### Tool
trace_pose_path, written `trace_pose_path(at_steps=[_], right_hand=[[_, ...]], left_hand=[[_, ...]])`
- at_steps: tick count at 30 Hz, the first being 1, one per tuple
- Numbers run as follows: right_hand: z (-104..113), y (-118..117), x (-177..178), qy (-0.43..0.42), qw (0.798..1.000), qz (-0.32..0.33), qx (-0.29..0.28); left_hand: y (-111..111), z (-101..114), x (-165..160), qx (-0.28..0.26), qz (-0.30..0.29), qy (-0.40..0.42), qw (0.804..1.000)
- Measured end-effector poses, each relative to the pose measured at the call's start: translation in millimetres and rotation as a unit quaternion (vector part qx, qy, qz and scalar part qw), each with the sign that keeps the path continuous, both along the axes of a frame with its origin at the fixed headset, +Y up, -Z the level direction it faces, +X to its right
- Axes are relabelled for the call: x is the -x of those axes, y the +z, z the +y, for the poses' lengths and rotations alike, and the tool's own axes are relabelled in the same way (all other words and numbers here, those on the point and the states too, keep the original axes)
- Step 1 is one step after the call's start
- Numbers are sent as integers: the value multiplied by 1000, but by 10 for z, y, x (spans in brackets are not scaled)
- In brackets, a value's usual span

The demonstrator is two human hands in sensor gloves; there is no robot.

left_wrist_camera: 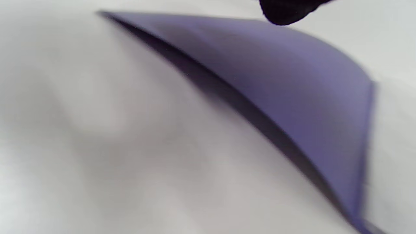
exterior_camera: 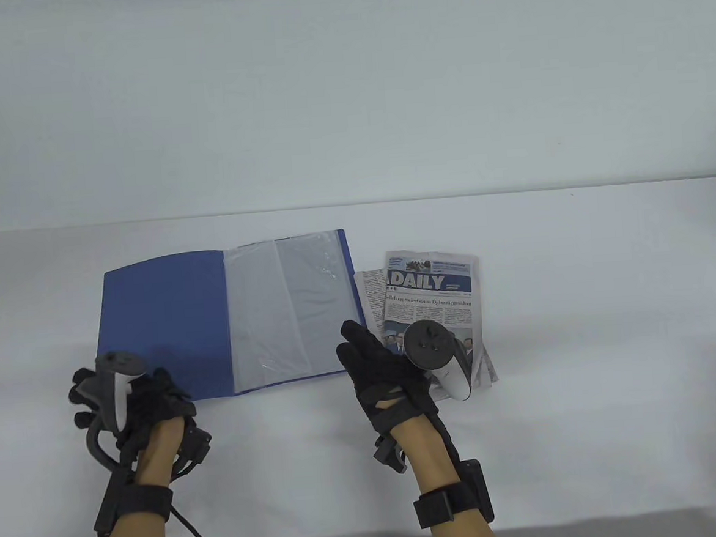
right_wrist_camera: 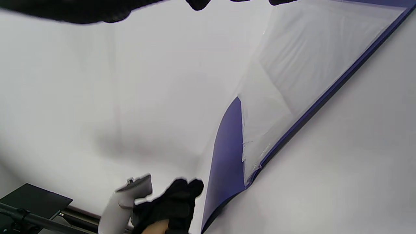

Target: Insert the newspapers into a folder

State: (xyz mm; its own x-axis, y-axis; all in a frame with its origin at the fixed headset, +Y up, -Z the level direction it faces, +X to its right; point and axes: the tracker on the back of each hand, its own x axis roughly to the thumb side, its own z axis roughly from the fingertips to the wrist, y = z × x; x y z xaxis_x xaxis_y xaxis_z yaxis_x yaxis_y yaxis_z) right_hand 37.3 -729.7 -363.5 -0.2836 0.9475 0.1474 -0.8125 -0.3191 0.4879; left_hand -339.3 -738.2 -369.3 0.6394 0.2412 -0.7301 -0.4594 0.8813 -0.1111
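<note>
On a white worktop (exterior_camera: 526,391), the right hand (exterior_camera: 385,382), its grip released, hovers between the open blue display folder (exterior_camera: 165,319) and folded "DAILY" newspapers (exterior_camera: 430,288); the left hand (exterior_camera: 128,407), grip unclear, should steady the cover while a clear sleeve (exterior_camera: 287,310) is opened.

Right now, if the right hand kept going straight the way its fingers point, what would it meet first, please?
The right hand points up and slightly left in the table view, so it would probably meet the clear sleeves of the open blue folder first, near their right edge. The newspapers lie off to its right. Its height above the table is unclear.
</note>
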Motion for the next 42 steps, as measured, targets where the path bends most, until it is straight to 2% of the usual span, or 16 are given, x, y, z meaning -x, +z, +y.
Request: trace_pose_path(at_steps=[2,3,5,6,7,10,12,15,18,20,24,30,33,37,40,42], right_hand=[[13,-21,18,-2,1000,3,0],[31,-27,25,-4,1000,3,-1],[59,-26,38,-9,1000,1,-4],[71,-27,49,-12,1000,3,-5],[78,-30,57,-13,1000,6,-4],[88,-56,57,-10,1000,13,-2],[77,-81,34,-8,1000,12,1],[35,-103,-10,-7,1000,13,11],[7,-122,-75,-8,1000,10,23],[9,-132,-118,-15,999,8,29],[-32,-117,-218,-62,997,-12,45],[-49,-110,-236,-55,997,-14,48],[-107,-155,-260,-69,996,-15,58],[-152,-136,-351,-83,994,-22,74],[-112,-144,-390,-82,994,-30,65],[-103,-154,-386,-85,994,-30,62]], left_hand=[[-209,63,-249,9,-40,-1,999],[-342,49,-369,16,-55,44,997],[-546,-55,-571,28,-35,137,990],[-640,-125,-660,57,-27,155,986],[-717,-176,-755,107,-19,136,985],[-879,-256,-984,149,-27,11,988],[-940,-295,-1068,183,-41,-3,982],[-947,-305,-1057,198,-52,32,978],[-911,-254,-890,203,-53,72,975],[-877,-214,-770,219,-50,47,973],[-798,-252,-697,234,-53,-73,968],[-826,-154,-745,178,26,-73,981],[-895,-191,-801,184,30,-102,977],[-917,-348,-876,218,-23,33,975],[-945,-349,-829,219,-53,60,972],[-929,-376,-767,217,-70,126,966]])
